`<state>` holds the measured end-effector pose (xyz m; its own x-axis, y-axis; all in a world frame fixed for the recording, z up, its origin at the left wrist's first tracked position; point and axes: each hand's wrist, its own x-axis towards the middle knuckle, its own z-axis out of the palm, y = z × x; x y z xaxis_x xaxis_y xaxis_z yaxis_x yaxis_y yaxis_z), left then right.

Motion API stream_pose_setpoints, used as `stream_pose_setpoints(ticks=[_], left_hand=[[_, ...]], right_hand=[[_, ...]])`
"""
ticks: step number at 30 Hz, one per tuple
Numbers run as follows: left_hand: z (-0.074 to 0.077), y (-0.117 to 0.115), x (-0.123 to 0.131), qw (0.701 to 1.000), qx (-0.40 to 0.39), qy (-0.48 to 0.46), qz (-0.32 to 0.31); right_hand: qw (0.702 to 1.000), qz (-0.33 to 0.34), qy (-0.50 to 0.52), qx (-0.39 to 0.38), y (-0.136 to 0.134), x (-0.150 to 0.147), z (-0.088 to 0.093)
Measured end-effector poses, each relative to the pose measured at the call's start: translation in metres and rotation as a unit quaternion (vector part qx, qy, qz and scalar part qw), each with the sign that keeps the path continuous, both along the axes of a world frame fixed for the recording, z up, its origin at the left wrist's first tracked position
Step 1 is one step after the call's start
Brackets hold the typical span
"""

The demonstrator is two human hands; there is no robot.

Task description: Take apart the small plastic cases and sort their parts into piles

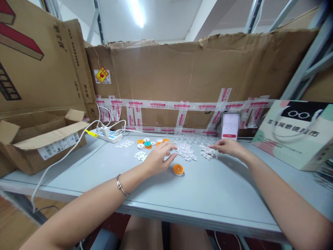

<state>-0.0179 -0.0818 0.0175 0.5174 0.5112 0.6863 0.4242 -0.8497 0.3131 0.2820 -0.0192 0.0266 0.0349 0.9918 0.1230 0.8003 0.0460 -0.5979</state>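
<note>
My left hand hovers with fingers spread, holding nothing, beside a pile of small white plastic pieces. Just right of its thumb, an orange-and-white round disc-shaped part lies on the table. My right hand reaches to a smaller white heap. Its thumb and fingertips are pinched together at the heap's edge; whatever lies between them is too small to make out. Behind the left hand sit several round parts in orange, white and teal, partly covered by its fingers. Small white discs lie left of that hand.
Clear small pieces lie near a power strip with white cables. Clear cup-like pieces line the back, beside a propped phone. An open carton stands left, a paper bag right. Cardboard walls the rear.
</note>
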Motion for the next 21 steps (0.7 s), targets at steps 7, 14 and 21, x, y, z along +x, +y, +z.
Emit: stream_pose_setpoints(ticks=[7,14,21], left_hand=[[0.000,0.002,0.002,1.000,-0.008,0.004,0.003],[0.000,0.002,0.002,0.999,-0.019,0.026,-0.006],[0.007,0.001,0.001,0.992,-0.097,0.078,-0.023]], right_hand=[[0.979,0.200,-0.009,-0.042,-0.022,-0.042,0.001],[0.971,0.219,-0.097,0.002,-0.022,-0.056,-0.010],[0.978,0.199,-0.031,0.048,-0.018,-0.077,-0.021]])
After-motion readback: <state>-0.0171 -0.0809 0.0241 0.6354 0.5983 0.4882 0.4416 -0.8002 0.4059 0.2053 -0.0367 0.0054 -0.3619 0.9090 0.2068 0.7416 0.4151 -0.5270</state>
